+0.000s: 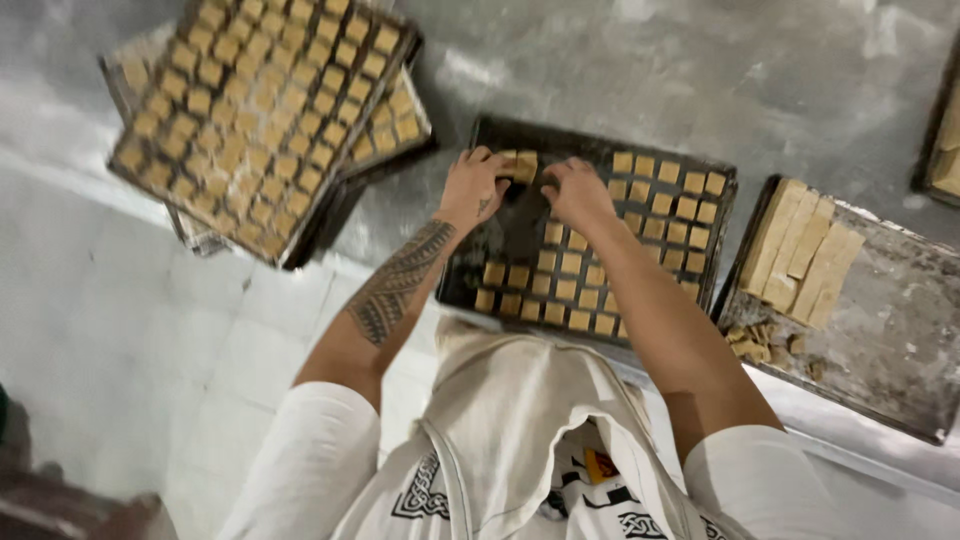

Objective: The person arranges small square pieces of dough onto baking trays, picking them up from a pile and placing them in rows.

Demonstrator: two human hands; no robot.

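Observation:
A dark baking tray point(500, 228) lies on the grey worktop in front of me, partly filled with rows of small tan dough squares point(668, 195). My left hand point(473, 186) rests at the tray's far left end, fingers curled around a few dough squares point(522, 165). Just to its right, my right hand point(576, 190) is bent over the tray's bare patch, fingertips touching the same small cluster. Whether the right hand grips a piece is hidden by its fingers.
Stacked trays point(262, 120) full of dough squares sit at the upper left. A floured board point(880, 330) at the right carries long dough strips point(800, 255) and scraps. Another tray edge point(945, 140) shows at the far right. White floor tiles lie below left.

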